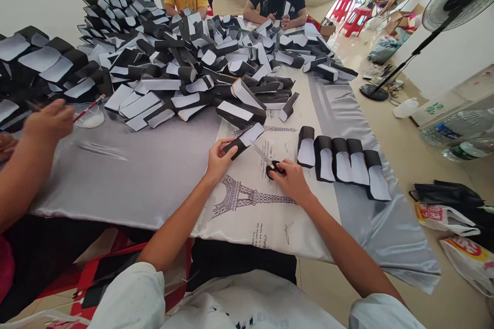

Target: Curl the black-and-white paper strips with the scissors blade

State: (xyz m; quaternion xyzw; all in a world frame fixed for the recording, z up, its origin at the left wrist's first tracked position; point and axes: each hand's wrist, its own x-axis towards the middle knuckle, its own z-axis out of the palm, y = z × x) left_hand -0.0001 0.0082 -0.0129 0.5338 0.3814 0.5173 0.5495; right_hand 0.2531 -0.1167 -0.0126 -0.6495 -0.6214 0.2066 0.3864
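Note:
My left hand [219, 159] is closed around one end of a black and white folded paper box [247, 139], held tilted above the table. In my right hand [287, 177] is a pair of scissors [271, 165] with black handles, my fingers in the loops. The blades point up and left towards the white face of the box; whether they touch it I cannot tell. To the right of my right hand stands a short row of similar black and white boxes [341, 162]. Beneath both hands lies a cream cloth [247, 221] printed with Eiffel Towers.
A large heap of such boxes [200, 56] covers the far table. At left a co-worker's hand [48, 118] is near a red stick [88, 108] and a shallow dish [90, 121]. Two people sit opposite. A standing fan [419, 49] and bags [443, 218] are at right.

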